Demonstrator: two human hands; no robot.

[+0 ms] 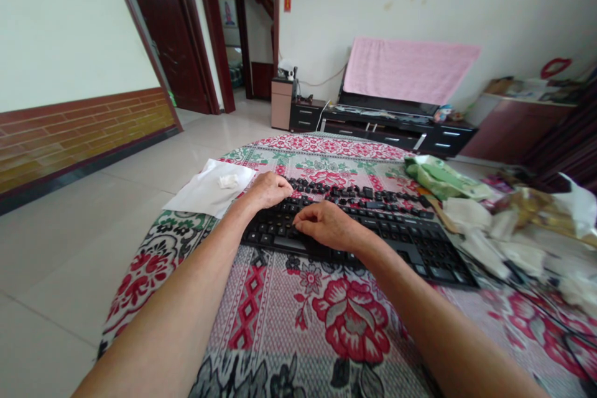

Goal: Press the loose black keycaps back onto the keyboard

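- Looking down at a tablecloth (275,336) first, all red flowers and grey weave, spreading under everything else here.
- Getting a black keyboard (401,236) next, lying on the cloth straight ahead, running longways left to right, slanting nearer toward the right end and poking out past the right forearm (420,298).
- Spotting a white sheet of paper (200,193) off to the left, lying just beside the left hand (270,189), well apart from the right hand (326,224).
- Checking the right hand: hovering low over the keyboard's left half, pointing left, pinching thumb and fingertips close together. Holding a cap or just touching keys? Honestly not being able to tell.
- Checking the left hand: sitting farther out, around the keyboard's far left corner, curling fingers toward the right. Hiding the fingertips, so again not being able to tell about any grasp.
- Finding the tiny stuff, loose key caps (345,191), lying in rough rows beyond the keyboard's far edge, running the same long way. Starting right by the left hand, so counting the left as nearer; from the right hand, lying away across the upper keys.
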